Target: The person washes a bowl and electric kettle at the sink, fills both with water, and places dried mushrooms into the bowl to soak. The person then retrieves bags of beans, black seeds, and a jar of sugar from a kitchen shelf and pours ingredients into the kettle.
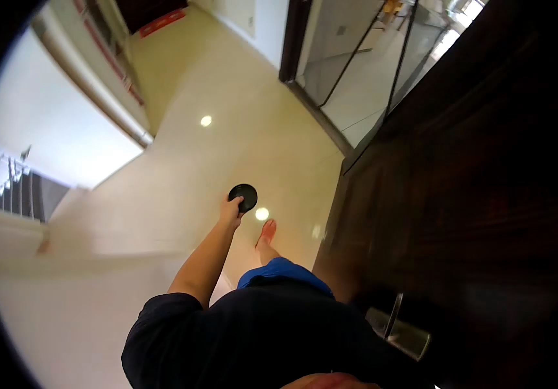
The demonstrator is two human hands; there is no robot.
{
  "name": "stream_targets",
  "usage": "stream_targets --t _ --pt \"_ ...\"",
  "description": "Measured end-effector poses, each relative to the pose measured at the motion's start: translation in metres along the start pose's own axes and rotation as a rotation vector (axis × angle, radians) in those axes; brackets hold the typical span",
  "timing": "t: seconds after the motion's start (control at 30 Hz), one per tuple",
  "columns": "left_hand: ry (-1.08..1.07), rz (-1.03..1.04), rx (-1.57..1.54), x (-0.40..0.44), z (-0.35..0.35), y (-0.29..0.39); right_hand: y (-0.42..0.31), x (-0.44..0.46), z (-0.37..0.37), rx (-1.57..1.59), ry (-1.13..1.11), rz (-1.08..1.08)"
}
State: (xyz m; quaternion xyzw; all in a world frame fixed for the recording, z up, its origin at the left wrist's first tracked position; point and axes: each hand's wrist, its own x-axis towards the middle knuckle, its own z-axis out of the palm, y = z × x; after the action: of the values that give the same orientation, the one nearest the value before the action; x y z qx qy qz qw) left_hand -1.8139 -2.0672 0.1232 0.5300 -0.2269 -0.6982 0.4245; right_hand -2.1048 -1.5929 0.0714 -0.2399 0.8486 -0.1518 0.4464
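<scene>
My left hand (231,211) is closed on the edge of a round black object (246,193), with the thumb lying over its top. It looks like a shallow dish or a lid; I cannot tell which. My left arm stretches forward and holds it above the shiny floor. My right hand does not show. A dark wooden door (460,214) stands close on my right side, with a metal lever handle (393,316) near my body.
Pale glossy tiles (181,168) cover the floor. A doorway with a raised dark sill (321,117) lies ahead to the right. Stairs with a railing (16,188) are at the far left, beside a white wall (58,110). A red mat (162,23) lies by a far door.
</scene>
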Motion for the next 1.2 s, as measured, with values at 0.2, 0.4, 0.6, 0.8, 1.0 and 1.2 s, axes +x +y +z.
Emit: stream_targets --t 0.2,0.4,0.6,0.8,1.0,1.2 --pt "-0.044 -0.001 0.141 0.144 0.083 0.069 -0.136 0.121 0.015 0.167 0.081 0.024" --pt "-0.141 0.205 0.245 0.27 0.162 0.177 -0.349 0.249 -0.071 0.955 0.212 0.01" --pt "-0.334 0.349 0.578 0.441 0.276 0.255 -0.55 0.393 -0.207 0.725 0.623 -0.385" --pt "-1.003 0.543 0.932 0.542 0.526 0.292 -0.692 0.466 -0.356 -0.011 1.029 -0.379" --pt "-1.376 0.645 1.039 0.576 0.792 0.284 -0.688 0.61 -0.484 -0.127 0.731 -0.008" --pt "-1.351 0.986 1.243 0.629 0.986 0.236 -0.704 0.762 -0.642 0.306 0.527 0.14"
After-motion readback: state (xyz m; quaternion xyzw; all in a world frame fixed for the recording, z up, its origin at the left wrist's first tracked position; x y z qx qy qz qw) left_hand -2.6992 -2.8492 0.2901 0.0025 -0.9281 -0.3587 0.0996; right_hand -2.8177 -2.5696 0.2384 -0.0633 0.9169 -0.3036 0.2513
